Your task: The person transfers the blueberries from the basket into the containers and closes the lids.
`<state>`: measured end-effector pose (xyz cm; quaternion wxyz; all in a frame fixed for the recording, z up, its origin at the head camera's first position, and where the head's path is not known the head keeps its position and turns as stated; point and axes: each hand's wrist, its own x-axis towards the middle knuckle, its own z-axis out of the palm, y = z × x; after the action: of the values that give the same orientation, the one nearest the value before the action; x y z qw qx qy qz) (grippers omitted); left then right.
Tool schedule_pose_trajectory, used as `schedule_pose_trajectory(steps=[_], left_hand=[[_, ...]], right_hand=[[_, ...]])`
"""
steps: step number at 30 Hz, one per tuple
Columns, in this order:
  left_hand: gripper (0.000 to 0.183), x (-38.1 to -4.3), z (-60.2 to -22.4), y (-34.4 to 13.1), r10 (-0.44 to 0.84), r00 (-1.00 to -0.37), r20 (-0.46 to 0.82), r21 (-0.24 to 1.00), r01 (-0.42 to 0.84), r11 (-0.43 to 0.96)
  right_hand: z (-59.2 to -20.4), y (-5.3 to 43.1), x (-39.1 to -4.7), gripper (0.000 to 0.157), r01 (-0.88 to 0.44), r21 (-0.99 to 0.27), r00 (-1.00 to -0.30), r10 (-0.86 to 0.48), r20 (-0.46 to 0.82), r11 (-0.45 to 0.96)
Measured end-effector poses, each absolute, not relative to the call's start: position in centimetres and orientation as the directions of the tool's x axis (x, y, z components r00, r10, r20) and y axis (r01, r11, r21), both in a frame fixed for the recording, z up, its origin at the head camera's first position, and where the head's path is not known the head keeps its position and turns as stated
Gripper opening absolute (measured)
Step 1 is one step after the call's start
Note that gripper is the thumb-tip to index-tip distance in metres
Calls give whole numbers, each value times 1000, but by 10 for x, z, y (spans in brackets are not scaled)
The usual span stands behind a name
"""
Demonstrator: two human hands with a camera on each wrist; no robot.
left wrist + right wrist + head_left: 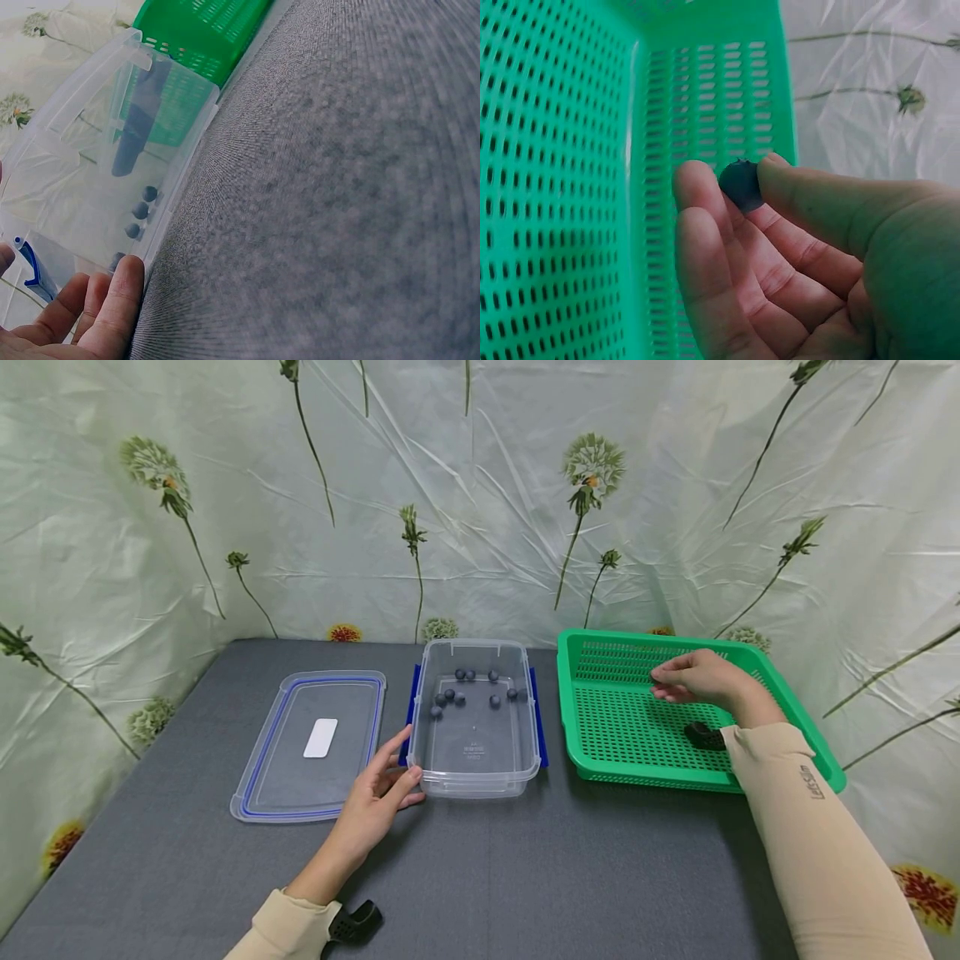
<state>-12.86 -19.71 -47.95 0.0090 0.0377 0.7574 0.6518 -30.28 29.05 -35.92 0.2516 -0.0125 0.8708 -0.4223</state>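
My right hand point(697, 681) is raised over the green basket point(637, 758). Between thumb and fingertips it pinches a blueberry point(740, 186), plain in the right wrist view. My left hand point(378, 793) rests at the near left corner of a clear plastic container point(476, 782), its fairly straight fingers point(120, 300) touching the wall. Several blueberries point(460, 700) lie on the container's floor, mostly in its far half. Blue latches point(542, 718) hang down at both sides of the container.
Left of the container lies its clear lid point(348, 785) with a blue seal and a white label point(320, 737). Everything stands on a grey cloth point(540, 877). Behind the table hangs a flower-print curtain point(495, 527).
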Motion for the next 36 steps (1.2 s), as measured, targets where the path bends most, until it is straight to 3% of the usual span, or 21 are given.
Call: schedule_pose_trajectory(steps=[19, 36], left_hand=[[64, -129, -480, -198, 69, -997, 44, 988, 54, 146], [64, -129, -482, -199, 81, -995, 54, 990, 64, 129]], right_hand=[[-345, 251, -290, 58, 96, -849, -899, -322, -298, 519], [-347, 205, -284, 53, 81, -915, -897, -372, -240, 395]])
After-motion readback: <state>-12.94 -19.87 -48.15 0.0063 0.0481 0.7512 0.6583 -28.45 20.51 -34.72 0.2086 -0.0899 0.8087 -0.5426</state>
